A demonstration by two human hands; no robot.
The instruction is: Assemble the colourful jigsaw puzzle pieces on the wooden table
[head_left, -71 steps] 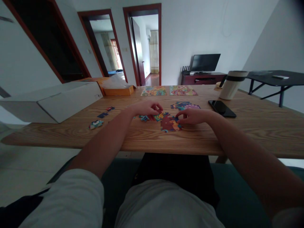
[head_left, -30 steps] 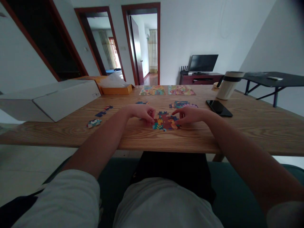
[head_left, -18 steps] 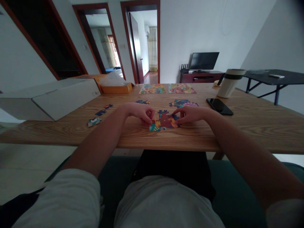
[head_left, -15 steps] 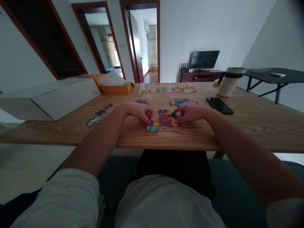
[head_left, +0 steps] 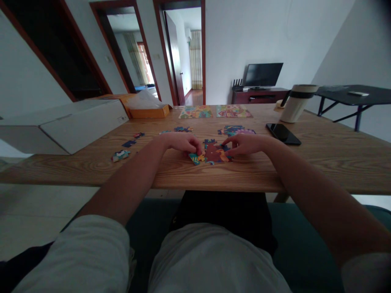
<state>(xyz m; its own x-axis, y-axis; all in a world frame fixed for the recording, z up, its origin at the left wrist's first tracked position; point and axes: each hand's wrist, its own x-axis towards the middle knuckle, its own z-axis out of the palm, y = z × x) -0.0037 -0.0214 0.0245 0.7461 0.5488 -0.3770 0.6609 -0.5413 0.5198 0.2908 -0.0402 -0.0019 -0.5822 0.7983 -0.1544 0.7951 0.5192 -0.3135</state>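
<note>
My left hand (head_left: 185, 144) pinches a teal and yellow jigsaw puzzle piece (head_left: 194, 158), which sits tilted at the left edge of a joined reddish-brown puzzle section (head_left: 213, 153). Whether the two interlock I cannot tell. On the right side of that section rest the fingertips of my right hand (head_left: 241, 144), fingers bent and apart, with the palm above the table. Behind it lies a cluster of blue and pink puzzle pieces (head_left: 235, 130). More dark blue pieces (head_left: 183, 129) lie beyond my left hand.
Loose pieces (head_left: 121, 155) lie left of my left forearm. A long white box (head_left: 85, 126) and an orange box (head_left: 149, 113) stand at the back left. Two picture sheets (head_left: 195, 112) lie at the far edge. To the right are a black phone (head_left: 283, 134) and a cream travel mug (head_left: 297, 103).
The piece in my left hand has turned from lying square to slanted and shifted slightly toward the joined section. My right hand stays nearly in place.
</note>
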